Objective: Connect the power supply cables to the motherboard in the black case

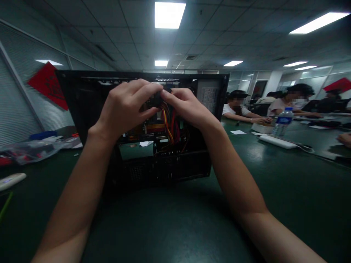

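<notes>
An open black computer case stands upright on the green table in front of me, its inside facing me. My left hand reaches into its upper middle, thumb and fingers closed round a small dark block. Right beside it, my right hand is closed with its thumb at the same spot. What its fingers grip behind the thumb is hidden. A bundle of yellow, red and black cables hangs down from between the hands. At the case's upper right sits a metal box with a printed label.
On the left lie a clear plastic bag and a white rounded device. To the right are a water bottle, a small cardboard box and a white power strip. Other people sit working at the far right.
</notes>
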`<state>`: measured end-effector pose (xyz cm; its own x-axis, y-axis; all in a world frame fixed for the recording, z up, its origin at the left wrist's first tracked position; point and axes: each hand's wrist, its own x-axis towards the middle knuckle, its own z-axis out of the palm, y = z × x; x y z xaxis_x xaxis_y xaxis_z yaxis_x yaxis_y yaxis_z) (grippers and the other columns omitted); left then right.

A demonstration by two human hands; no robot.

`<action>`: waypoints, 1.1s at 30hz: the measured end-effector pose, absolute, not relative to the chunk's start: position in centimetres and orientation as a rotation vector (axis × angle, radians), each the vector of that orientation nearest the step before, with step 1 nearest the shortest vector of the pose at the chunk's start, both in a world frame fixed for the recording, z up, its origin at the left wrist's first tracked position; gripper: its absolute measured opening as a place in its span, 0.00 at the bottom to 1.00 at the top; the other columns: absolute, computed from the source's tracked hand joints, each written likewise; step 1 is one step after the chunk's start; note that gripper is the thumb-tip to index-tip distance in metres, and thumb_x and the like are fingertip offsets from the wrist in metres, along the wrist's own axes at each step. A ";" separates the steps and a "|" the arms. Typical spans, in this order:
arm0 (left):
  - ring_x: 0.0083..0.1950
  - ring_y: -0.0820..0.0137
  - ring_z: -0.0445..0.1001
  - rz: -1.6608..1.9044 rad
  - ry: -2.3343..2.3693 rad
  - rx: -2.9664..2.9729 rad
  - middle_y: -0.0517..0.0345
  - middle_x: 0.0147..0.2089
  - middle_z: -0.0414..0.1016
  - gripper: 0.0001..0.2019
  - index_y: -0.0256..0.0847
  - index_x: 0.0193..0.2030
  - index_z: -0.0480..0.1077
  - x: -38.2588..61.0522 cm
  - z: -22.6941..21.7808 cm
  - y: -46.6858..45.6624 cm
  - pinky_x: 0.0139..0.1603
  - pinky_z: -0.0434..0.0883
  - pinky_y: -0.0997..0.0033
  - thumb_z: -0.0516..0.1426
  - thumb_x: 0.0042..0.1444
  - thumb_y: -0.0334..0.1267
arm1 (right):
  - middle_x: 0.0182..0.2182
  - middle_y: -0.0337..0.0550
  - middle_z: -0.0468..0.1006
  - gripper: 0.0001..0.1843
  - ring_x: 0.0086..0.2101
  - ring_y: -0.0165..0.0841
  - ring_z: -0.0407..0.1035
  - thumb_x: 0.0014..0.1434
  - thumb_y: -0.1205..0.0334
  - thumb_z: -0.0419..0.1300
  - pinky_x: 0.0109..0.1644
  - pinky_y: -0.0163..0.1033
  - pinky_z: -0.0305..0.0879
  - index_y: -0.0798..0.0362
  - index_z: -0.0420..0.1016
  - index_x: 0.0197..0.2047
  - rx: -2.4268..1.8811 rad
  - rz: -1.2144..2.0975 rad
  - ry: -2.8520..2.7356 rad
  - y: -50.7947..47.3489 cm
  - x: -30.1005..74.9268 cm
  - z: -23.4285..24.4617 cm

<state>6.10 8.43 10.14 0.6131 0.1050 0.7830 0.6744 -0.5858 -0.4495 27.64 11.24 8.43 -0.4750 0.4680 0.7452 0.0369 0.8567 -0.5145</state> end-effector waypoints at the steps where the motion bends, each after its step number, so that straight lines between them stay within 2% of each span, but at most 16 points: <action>1: 0.59 0.62 0.76 -0.959 -0.632 -2.055 0.51 0.60 0.78 0.23 0.45 0.62 0.72 6.2 10.0 8.5 0.59 0.71 0.60 0.57 0.66 0.52 | 0.27 0.37 0.67 0.30 0.31 0.27 0.65 0.65 0.31 0.57 0.30 0.29 0.61 0.54 0.71 0.36 -0.370 0.520 -1.997 11.2 27.5 8.5; 5: 0.60 0.65 0.76 -1.080 -0.694 -2.020 0.57 0.59 0.79 0.23 0.43 0.60 0.73 6.4 9.5 8.9 0.64 0.66 0.63 0.55 0.67 0.56 | 0.29 0.38 0.71 0.35 0.31 0.28 0.71 0.70 0.30 0.44 0.30 0.30 0.67 0.54 0.74 0.42 -0.358 0.463 -2.002 10.9 27.5 8.6; 7: 0.60 0.66 0.76 -1.122 -0.682 -1.954 0.58 0.60 0.79 0.24 0.43 0.61 0.73 6.0 9.4 9.3 0.65 0.65 0.64 0.56 0.66 0.56 | 0.33 0.39 0.74 0.34 0.35 0.29 0.74 0.72 0.33 0.42 0.34 0.31 0.71 0.52 0.75 0.49 -0.344 0.371 -2.035 10.6 27.8 8.7; 10: 0.55 0.66 0.80 -1.148 -0.462 -1.728 0.58 0.58 0.81 0.24 0.45 0.62 0.74 4.9 9.4 9.9 0.58 0.68 0.64 0.62 0.63 0.52 | 0.46 0.42 0.78 0.23 0.45 0.32 0.76 0.75 0.44 0.47 0.44 0.35 0.76 0.44 0.68 0.65 -0.356 0.079 -2.015 9.6 28.5 9.1; 11: 0.53 0.65 0.81 -1.146 -0.364 -1.636 0.57 0.58 0.82 0.24 0.45 0.63 0.74 4.5 9.5 10.0 0.56 0.69 0.64 0.65 0.61 0.49 | 0.51 0.43 0.78 0.23 0.49 0.34 0.75 0.75 0.50 0.51 0.48 0.38 0.76 0.41 0.63 0.69 -0.374 -0.053 -1.986 9.1 28.6 9.3; 14: 0.49 0.66 0.83 -1.121 -0.174 -1.446 0.57 0.56 0.83 0.30 0.49 0.66 0.71 3.2 9.7 9.9 0.50 0.71 0.66 0.69 0.57 0.45 | 0.66 0.46 0.69 0.34 0.62 0.42 0.68 0.67 0.62 0.60 0.60 0.45 0.74 0.37 0.58 0.74 -0.413 -0.469 -1.894 7.8 28.7 9.6; 16: 0.47 0.66 0.84 -1.079 -0.157 -1.433 0.57 0.56 0.83 0.30 0.51 0.66 0.71 2.6 9.8 9.2 0.48 0.73 0.66 0.69 0.57 0.46 | 0.70 0.45 0.63 0.36 0.67 0.46 0.61 0.65 0.64 0.62 0.64 0.48 0.71 0.37 0.59 0.73 -0.381 -0.685 -1.866 7.2 28.4 9.6; 18: 0.47 0.65 0.84 -1.022 -0.129 -1.454 0.56 0.55 0.83 0.29 0.51 0.66 0.71 2.4 10.0 8.1 0.46 0.75 0.65 0.68 0.59 0.46 | 0.70 0.44 0.63 0.32 0.69 0.48 0.58 0.68 0.62 0.59 0.66 0.51 0.68 0.39 0.60 0.73 -0.305 -0.833 -1.847 7.0 28.0 9.3; 21: 0.47 0.64 0.85 -0.953 0.009 -1.425 0.57 0.57 0.82 0.28 0.52 0.67 0.70 2.6 10.2 6.5 0.43 0.78 0.65 0.66 0.60 0.41 | 0.69 0.44 0.65 0.27 0.68 0.44 0.61 0.72 0.60 0.55 0.67 0.50 0.67 0.44 0.61 0.72 -0.185 -1.008 -1.757 6.9 27.7 8.5; 24: 0.48 0.63 0.85 -0.916 0.104 -1.354 0.53 0.56 0.82 0.28 0.45 0.65 0.72 3.1 10.3 5.8 0.42 0.79 0.67 0.68 0.57 0.37 | 0.68 0.44 0.67 0.24 0.66 0.41 0.64 0.71 0.62 0.57 0.68 0.47 0.67 0.44 0.66 0.69 -0.097 -1.182 -1.652 6.6 27.9 8.0; 26: 0.47 0.64 0.85 -0.918 0.114 -1.332 0.53 0.55 0.83 0.27 0.43 0.64 0.73 3.3 10.4 5.7 0.41 0.79 0.68 0.68 0.57 0.37 | 0.65 0.43 0.72 0.22 0.63 0.38 0.67 0.71 0.64 0.57 0.69 0.46 0.67 0.46 0.69 0.67 -0.073 -1.230 -1.656 6.5 28.2 8.1; 29: 0.45 0.65 0.85 -0.902 0.073 -1.378 0.56 0.54 0.84 0.26 0.48 0.64 0.72 3.5 10.3 5.8 0.40 0.79 0.68 0.67 0.59 0.37 | 0.59 0.44 0.78 0.19 0.58 0.37 0.72 0.73 0.64 0.55 0.64 0.44 0.70 0.50 0.74 0.64 -0.092 -1.118 -1.760 7.0 28.7 8.5; 31: 0.45 0.65 0.85 -0.922 -0.060 -1.460 0.58 0.54 0.84 0.24 0.51 0.63 0.72 3.8 10.3 5.9 0.40 0.79 0.67 0.66 0.60 0.38 | 0.53 0.45 0.82 0.17 0.51 0.36 0.77 0.74 0.56 0.55 0.56 0.42 0.74 0.50 0.78 0.59 -0.169 -0.920 -1.841 7.7 29.0 8.7; 33: 0.45 0.65 0.85 -0.998 -0.189 -1.528 0.59 0.52 0.85 0.20 0.53 0.61 0.74 4.0 10.2 5.9 0.40 0.78 0.66 0.64 0.61 0.39 | 0.44 0.46 0.84 0.21 0.44 0.35 0.79 0.73 0.47 0.55 0.46 0.38 0.75 0.52 0.82 0.52 -0.286 -0.643 -1.886 8.5 29.3 8.8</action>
<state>4.03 5.93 10.17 0.6137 -0.4167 0.6706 0.6333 -0.2473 -0.7333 29.32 8.49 8.80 -0.3986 -0.0987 0.9118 0.4786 0.8257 0.2986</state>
